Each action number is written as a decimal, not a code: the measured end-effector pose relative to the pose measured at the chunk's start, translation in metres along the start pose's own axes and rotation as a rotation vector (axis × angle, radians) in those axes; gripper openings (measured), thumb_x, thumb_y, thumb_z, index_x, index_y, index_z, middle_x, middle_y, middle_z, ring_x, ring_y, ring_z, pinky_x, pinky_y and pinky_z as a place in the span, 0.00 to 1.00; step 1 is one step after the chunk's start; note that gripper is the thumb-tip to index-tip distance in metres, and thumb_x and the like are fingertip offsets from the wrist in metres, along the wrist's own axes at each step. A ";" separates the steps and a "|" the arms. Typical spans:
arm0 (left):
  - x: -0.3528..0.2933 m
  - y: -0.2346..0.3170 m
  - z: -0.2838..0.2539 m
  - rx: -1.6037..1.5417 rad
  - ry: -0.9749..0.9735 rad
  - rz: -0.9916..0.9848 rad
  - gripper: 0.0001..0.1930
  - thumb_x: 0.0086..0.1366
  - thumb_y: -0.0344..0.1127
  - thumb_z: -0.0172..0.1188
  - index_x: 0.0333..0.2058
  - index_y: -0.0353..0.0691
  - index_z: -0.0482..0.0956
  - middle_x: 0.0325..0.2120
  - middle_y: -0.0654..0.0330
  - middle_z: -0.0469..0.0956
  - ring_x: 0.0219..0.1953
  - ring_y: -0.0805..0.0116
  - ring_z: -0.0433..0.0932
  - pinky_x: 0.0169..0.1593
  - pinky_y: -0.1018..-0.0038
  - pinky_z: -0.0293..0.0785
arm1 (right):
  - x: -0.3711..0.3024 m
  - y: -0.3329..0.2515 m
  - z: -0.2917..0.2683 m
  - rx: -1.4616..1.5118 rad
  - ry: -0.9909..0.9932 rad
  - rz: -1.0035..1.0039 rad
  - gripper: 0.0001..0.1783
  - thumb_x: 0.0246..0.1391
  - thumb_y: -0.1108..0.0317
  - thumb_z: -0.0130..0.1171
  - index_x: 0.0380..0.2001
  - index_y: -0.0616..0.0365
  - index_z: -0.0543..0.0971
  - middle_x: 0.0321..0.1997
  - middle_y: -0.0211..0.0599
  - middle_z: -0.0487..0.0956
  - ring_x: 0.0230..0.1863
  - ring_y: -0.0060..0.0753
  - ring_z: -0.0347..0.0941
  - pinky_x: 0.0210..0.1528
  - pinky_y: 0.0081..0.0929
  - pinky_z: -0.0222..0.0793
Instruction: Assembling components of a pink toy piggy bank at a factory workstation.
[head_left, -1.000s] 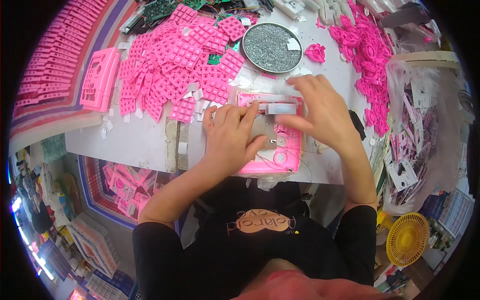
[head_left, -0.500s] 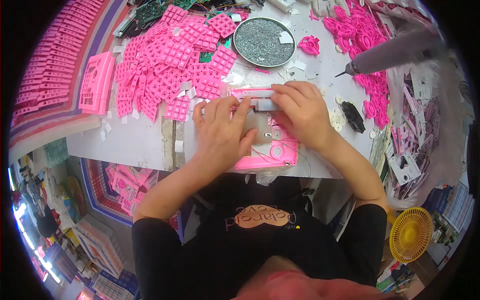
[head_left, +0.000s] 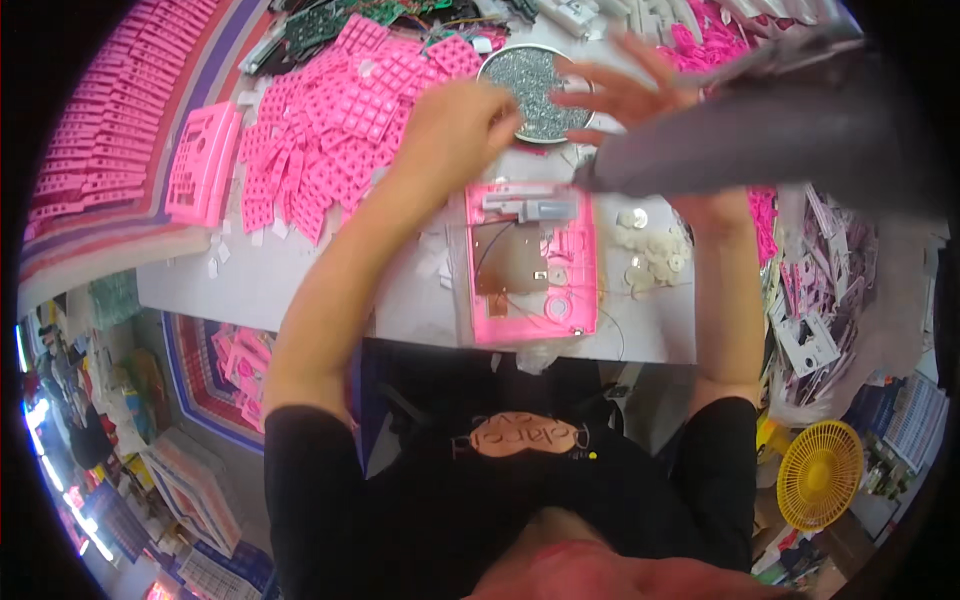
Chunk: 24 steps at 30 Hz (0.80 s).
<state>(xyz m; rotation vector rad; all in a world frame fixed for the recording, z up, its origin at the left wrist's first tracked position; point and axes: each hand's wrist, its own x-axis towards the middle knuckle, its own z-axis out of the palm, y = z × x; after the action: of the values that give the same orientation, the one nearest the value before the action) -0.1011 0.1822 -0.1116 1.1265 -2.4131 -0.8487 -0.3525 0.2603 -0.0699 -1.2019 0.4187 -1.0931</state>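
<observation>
My left hand [head_left: 455,125] is at the near left rim of a round metal tin [head_left: 540,85] of small grey screws. Its fingers are curled together; what they hold, if anything, is hidden. My right hand [head_left: 640,95], smeared by motion, is right of the tin with its fingers spread. A dark grey power screwdriver [head_left: 740,145] crosses in front of its palm and wrist, so contact cannot be made out. Below both hands lies an open pink plastic casing [head_left: 585,240], holding a brown-grey plate [head_left: 512,260], a silvery block [head_left: 545,208] and thin wires.
A heap of pink keypads [head_left: 335,130] lies left of the tin, with green circuit boards [head_left: 310,30] behind. Small white discs [head_left: 655,260] are beside the casing. Pink and white parts [head_left: 810,300] fill a bag at right. A yellow fan [head_left: 820,475] stands lower right.
Both hands have left the casing: the left moved up to the screw tin, the right up and right toward the screwdriver. The screwdriver has shifted left and down. The silvery block stays in the casing.
</observation>
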 end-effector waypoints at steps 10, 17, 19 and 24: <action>0.051 -0.004 0.034 0.492 0.085 0.194 0.10 0.64 0.42 0.59 0.32 0.47 0.87 0.36 0.61 0.84 0.47 0.59 0.78 0.55 0.50 0.62 | 0.028 -0.042 0.017 -0.334 0.023 -0.095 0.42 0.59 0.61 0.66 0.71 0.56 0.58 0.34 0.34 0.74 0.41 0.38 0.78 0.58 0.51 0.75; -0.023 0.041 0.013 0.210 0.179 0.473 0.06 0.58 0.41 0.67 0.31 0.48 0.83 0.31 0.67 0.82 0.41 0.65 0.78 0.52 0.54 0.60 | 0.011 -0.027 0.051 -0.418 0.256 -0.238 0.31 0.61 0.64 0.63 0.65 0.54 0.65 0.26 0.30 0.70 0.29 0.31 0.71 0.33 0.33 0.69; -0.044 0.047 0.017 0.079 0.200 0.481 0.06 0.57 0.39 0.69 0.30 0.48 0.82 0.29 0.69 0.81 0.40 0.66 0.77 0.51 0.55 0.60 | 0.001 -0.011 0.069 -0.296 0.364 -0.280 0.29 0.59 0.68 0.64 0.61 0.59 0.67 0.24 0.31 0.72 0.25 0.27 0.70 0.29 0.27 0.67; -0.064 0.052 0.025 -0.188 0.145 0.352 0.04 0.56 0.36 0.70 0.30 0.48 0.83 0.28 0.70 0.81 0.36 0.69 0.77 0.50 0.60 0.59 | -0.003 0.007 0.093 -0.048 0.402 -0.444 0.22 0.55 0.74 0.66 0.52 0.66 0.72 0.24 0.35 0.77 0.24 0.22 0.74 0.26 0.22 0.70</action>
<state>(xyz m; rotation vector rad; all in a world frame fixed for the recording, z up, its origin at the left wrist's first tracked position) -0.1046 0.2678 -0.1005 0.6437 -2.2629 -0.8226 -0.2794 0.3118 -0.0434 -1.1432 0.4989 -1.7304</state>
